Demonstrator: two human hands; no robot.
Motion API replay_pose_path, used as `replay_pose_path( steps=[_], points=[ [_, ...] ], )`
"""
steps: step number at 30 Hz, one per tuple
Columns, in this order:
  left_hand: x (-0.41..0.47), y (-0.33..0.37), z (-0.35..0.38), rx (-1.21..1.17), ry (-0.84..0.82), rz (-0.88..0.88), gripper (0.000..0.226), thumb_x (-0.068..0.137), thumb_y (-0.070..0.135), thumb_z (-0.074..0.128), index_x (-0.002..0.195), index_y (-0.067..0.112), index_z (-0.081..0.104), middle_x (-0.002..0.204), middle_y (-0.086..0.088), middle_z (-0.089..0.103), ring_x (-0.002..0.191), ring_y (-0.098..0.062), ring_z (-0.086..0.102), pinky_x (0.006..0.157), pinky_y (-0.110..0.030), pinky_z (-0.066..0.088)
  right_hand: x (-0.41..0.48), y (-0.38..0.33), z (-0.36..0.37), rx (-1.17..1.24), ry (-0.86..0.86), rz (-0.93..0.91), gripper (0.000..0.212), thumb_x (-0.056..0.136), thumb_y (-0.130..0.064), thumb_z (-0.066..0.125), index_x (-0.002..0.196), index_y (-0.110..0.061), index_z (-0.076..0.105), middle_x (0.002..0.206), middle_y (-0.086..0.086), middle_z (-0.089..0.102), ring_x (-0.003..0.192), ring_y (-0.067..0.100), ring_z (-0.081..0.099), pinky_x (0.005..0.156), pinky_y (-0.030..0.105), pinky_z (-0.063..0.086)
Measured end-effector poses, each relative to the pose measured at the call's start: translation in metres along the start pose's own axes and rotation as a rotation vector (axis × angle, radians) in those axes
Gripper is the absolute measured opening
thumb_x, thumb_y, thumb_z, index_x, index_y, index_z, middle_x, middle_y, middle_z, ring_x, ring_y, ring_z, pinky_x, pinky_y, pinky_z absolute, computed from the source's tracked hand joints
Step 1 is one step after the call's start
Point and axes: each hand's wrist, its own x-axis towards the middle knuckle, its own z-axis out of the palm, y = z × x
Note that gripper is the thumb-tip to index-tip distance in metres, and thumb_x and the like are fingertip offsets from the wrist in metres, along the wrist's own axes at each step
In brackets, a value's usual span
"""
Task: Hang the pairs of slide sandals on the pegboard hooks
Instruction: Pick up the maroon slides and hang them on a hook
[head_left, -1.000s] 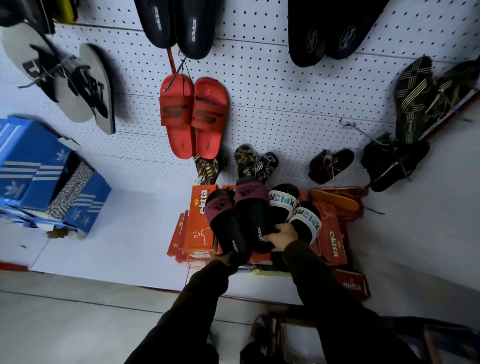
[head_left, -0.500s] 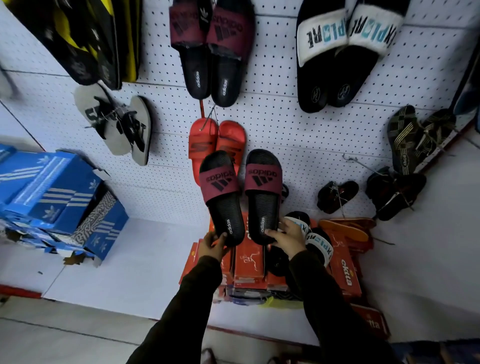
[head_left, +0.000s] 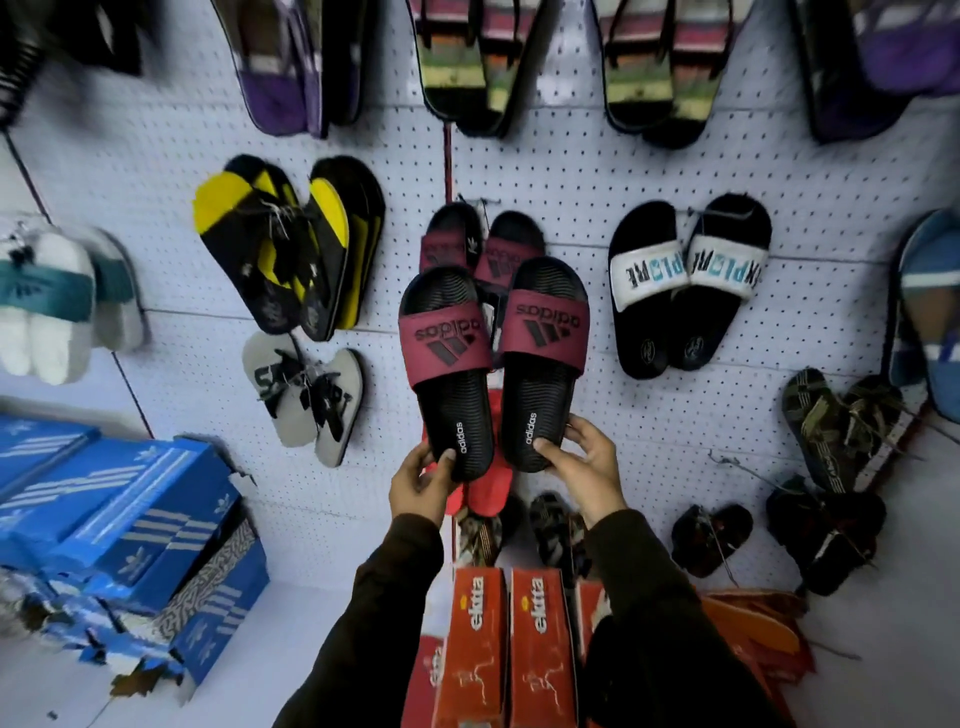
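I hold a pair of black slide sandals with maroon straps up against the white pegboard (head_left: 649, 156). My left hand (head_left: 421, 483) grips the heel of the left slide (head_left: 449, 369). My right hand (head_left: 587, 457) grips the heel of the right slide (head_left: 543, 358). Toes point up. Just behind and above them an identical maroon-strap pair (head_left: 483, 244) hangs on a hook (head_left: 470, 200), partly hidden by the held pair. Red slides (head_left: 491, 483) hang below, mostly covered.
Black slides with white straps (head_left: 685, 286) hang to the right, yellow-black sandals (head_left: 296, 244) and grey flip-flops (head_left: 306, 400) to the left. Orange shoe boxes (head_left: 509, 649) stack below my arms. Blue shoe boxes (head_left: 119, 530) pile at lower left. Dark sandals (head_left: 841, 436) hang at right.
Both hands have lifted the maroon-strap pair from the orange boxes up the pegboard, to just under the matching hung pair. My view has tilted upward.
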Motion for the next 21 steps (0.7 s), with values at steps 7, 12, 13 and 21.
replay_pose_path(
  steps=[7, 12, 13, 21],
  points=[
    [0.046, 0.083, 0.006, -0.054, -0.02, 0.148, 0.041, 0.087, 0.014, 0.063, 0.122, -0.006, 0.054, 0.118, -0.018, 0.062, 0.081, -0.018, 0.067, 0.082, -0.04, 0.06, 0.038, -0.068, 0.037, 0.007, -0.013, -0.147, 0.05, 0.08, 0.006, 0.072, 0.128, -0.003, 0.059, 0.121, 0.013, 0.067, 0.113, 0.035, 0.068, 0.099, 0.054, 0.054],
    [0.075, 0.128, 0.018, -0.078, -0.043, 0.19, 0.039, 0.091, 0.009, 0.057, 0.126, -0.007, 0.051, 0.109, -0.012, 0.058, 0.076, -0.015, 0.063, 0.079, -0.035, 0.061, 0.067, -0.096, 0.055, 0.033, -0.033, -0.159, 0.048, 0.082, 0.005, 0.071, 0.128, 0.0, 0.059, 0.127, 0.019, 0.066, 0.115, 0.036, 0.067, 0.096, 0.052, 0.056],
    [0.084, 0.131, 0.019, -0.068, -0.047, 0.189, 0.04, 0.091, 0.009, 0.058, 0.127, -0.007, 0.051, 0.108, -0.014, 0.059, 0.077, -0.016, 0.063, 0.078, -0.036, 0.061, 0.072, -0.099, 0.058, 0.041, -0.033, -0.144, 0.048, 0.082, 0.005, 0.071, 0.128, 0.0, 0.059, 0.129, 0.019, 0.065, 0.115, 0.036, 0.067, 0.096, 0.053, 0.056],
    [0.125, 0.093, 0.016, -0.02, -0.076, 0.026, 0.041, 0.092, 0.007, 0.056, 0.128, -0.01, 0.049, 0.11, -0.02, 0.057, 0.079, -0.022, 0.061, 0.05, -0.019, 0.058, 0.095, -0.063, 0.062, 0.028, -0.005, -0.023, 0.05, 0.078, 0.004, 0.075, 0.125, 0.001, 0.059, 0.128, 0.021, 0.065, 0.115, 0.039, 0.066, 0.094, 0.056, 0.055]
  ],
)
